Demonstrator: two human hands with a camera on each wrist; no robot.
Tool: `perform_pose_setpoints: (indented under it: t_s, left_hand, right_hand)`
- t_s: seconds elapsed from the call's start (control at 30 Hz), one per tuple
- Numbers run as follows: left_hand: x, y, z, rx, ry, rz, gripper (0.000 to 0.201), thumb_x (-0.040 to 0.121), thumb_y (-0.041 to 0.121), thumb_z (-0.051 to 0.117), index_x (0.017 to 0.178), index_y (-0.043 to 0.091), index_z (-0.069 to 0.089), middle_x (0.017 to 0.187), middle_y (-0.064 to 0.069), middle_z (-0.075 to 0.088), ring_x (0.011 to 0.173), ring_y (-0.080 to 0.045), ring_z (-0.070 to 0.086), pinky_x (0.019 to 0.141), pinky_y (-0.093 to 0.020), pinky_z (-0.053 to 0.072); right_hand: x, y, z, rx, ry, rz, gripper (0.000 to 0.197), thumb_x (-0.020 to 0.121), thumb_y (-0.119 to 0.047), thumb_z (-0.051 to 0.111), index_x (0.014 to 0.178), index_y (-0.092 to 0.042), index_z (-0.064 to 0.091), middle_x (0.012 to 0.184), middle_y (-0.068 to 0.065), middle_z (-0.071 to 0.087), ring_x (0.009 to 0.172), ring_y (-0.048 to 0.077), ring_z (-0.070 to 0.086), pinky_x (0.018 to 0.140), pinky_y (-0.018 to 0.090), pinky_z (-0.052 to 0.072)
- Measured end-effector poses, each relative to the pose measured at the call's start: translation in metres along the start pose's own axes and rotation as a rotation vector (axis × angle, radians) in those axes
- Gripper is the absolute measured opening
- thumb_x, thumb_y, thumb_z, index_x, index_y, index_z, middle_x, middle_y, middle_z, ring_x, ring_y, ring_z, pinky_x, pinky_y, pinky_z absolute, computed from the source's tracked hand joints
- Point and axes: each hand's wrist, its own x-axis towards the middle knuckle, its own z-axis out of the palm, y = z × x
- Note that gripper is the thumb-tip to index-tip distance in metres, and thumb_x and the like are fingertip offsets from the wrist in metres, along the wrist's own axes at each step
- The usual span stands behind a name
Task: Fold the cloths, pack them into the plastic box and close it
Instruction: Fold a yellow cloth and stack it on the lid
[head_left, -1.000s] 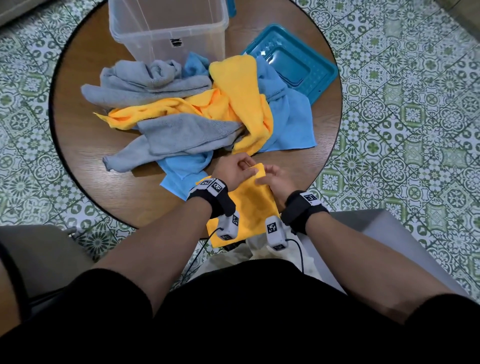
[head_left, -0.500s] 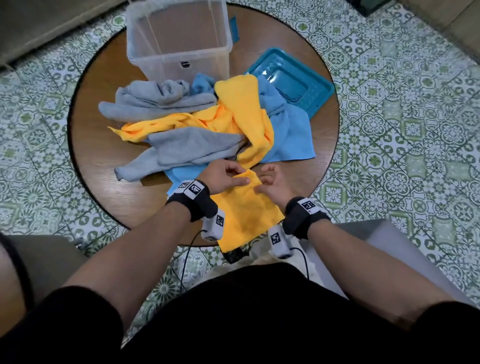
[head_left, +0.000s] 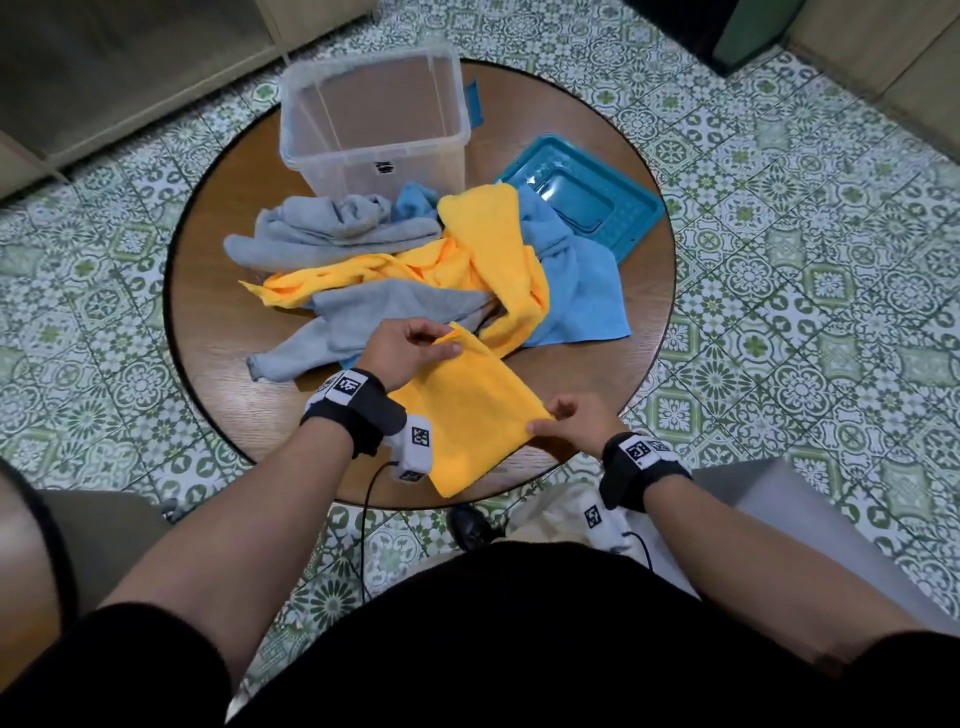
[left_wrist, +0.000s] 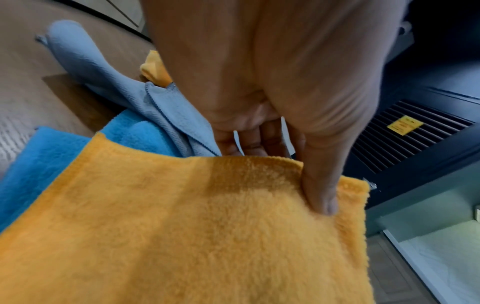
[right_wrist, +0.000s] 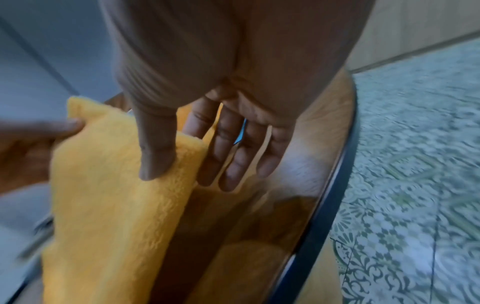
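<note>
While both hands are pinching the yellow cloth (head_left: 470, 415) at opposite corners, just in front of the cloth pile (head_left: 415, 275), the hanging near edge is risking a skewed fold.

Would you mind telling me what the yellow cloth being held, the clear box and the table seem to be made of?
Yellow cloth: probably microfibre or terry; a fuzzy, matte pile shows close up.
Clear box: see-through plastic, faintly frosted; the tabletop shows through its walls.
Table: wood or wood-look veneer, with visible grain, a slight sheen and a dark rim.
</note>
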Motion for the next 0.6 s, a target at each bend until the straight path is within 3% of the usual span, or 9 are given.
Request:
perform_pose_setpoints:
  t_s: [0.1,0.17,0.23,0.3,0.4,0.5,0.6]
  left_hand:
    - [-0.001,-0.001,0.003,-0.103,0.043,-0.031,0.020,0.072,0.024,0.087,0.088,0.021,0.075,0.089,0.010,0.071,0.086,-0.007,0.065,0.079,-0.024,0.051]
    - [-0.003,-0.001,0.009,-0.153,0.076,-0.018,0.021,0.074,0.024,0.085,0.091,0.019,0.074,0.091,0.003,0.069,0.087,-0.011,0.063,0.079,-0.024,0.050]
    - [-0.006,0.002,0.015,-0.186,0.097,0.031,0.016,0.078,0.023,0.083,0.089,0.022,0.071,0.089,-0.003,0.062,0.082,-0.013,0.056,0.077,-0.025,0.048]
    - [-0.012,0.008,0.022,-0.210,0.081,0.070,0.013,0.082,0.019,0.079,0.090,0.020,0.068,0.087,-0.006,0.055,0.078,-0.011,0.052,0.073,-0.021,0.047]
    - [-0.023,0.017,0.029,-0.288,0.019,0.094,0.012,0.086,0.012,0.074,0.094,0.014,0.066,0.089,-0.007,0.055,0.076,-0.008,0.053,0.070,-0.016,0.049]
    - [-0.030,0.016,0.029,-0.355,-0.007,0.092,0.009,0.086,0.011,0.073,0.092,0.013,0.066,0.090,-0.007,0.058,0.079,-0.011,0.057,0.072,-0.020,0.052]
    - [-0.029,-0.004,0.035,-0.340,0.055,0.059,0.010,0.085,0.014,0.075,0.089,0.018,0.067,0.086,-0.001,0.057,0.080,-0.009,0.055,0.076,-0.023,0.049]
  right_hand:
    - [-0.010,-0.005,-0.020,0.191,0.116,0.039,0.025,0.067,-0.027,0.090,0.077,-0.014,0.071,0.077,0.004,0.068,0.068,0.013,0.059,0.068,0.027,0.050]
    - [-0.014,-0.014,-0.032,0.284,0.151,0.008,0.023,0.071,-0.015,0.087,0.084,-0.005,0.070,0.082,0.007,0.069,0.068,0.012,0.063,0.066,0.020,0.052]
    - [-0.012,-0.025,-0.041,0.378,0.171,-0.008,0.017,0.076,-0.003,0.080,0.083,-0.006,0.065,0.079,0.007,0.066,0.067,0.014,0.063,0.062,0.022,0.054]
    - [-0.011,-0.035,-0.047,0.415,0.194,-0.041,0.025,0.075,0.000,0.074,0.073,-0.018,0.057,0.069,0.001,0.057,0.065,0.020,0.053,0.061,0.031,0.049]
    - [-0.017,-0.048,-0.055,0.406,0.207,-0.095,0.020,0.061,-0.007,0.058,0.061,-0.022,0.045,0.053,-0.011,0.042,0.055,0.013,0.037,0.053,0.024,0.031]
    - [-0.024,-0.055,-0.060,0.383,0.240,-0.117,0.016,0.061,-0.007,0.056,0.067,-0.019,0.047,0.056,-0.013,0.047,0.051,0.008,0.039,0.048,0.020,0.033]
    - [-0.014,-0.050,-0.054,0.257,0.266,-0.064,0.022,0.076,-0.003,0.062,0.090,-0.019,0.056,0.070,-0.005,0.050,0.053,0.012,0.039,0.049,0.023,0.036]
